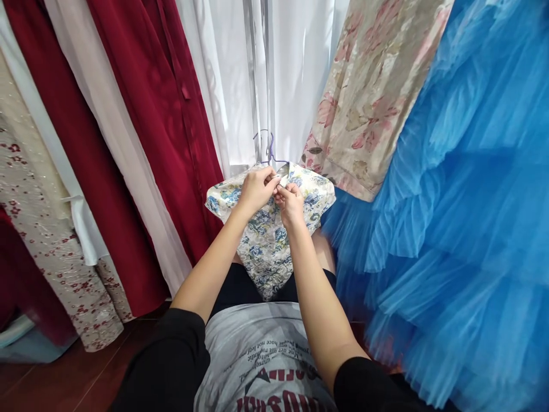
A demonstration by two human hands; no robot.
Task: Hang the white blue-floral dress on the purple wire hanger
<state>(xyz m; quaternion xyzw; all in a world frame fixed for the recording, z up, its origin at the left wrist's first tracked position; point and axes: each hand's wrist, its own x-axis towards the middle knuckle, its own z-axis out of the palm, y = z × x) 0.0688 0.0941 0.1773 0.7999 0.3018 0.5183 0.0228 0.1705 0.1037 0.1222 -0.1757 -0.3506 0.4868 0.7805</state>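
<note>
Centre of frame: left hand [258, 189] and right hand [291, 203] pinching neckline of blue-floral blouse [266, 246], purple hanger [271, 150] above; best to align edges, fingertips close, without tugging fabric

"young people" on grey T-shirt [257, 366]

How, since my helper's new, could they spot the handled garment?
On the right hangs a layered blue tulle skirt. Left of it, the left hand and right hand meet high on a white floral-print cloth garment. Unlike the neighbouring pink-flowered beige fabric, its flowers are blue.
</note>
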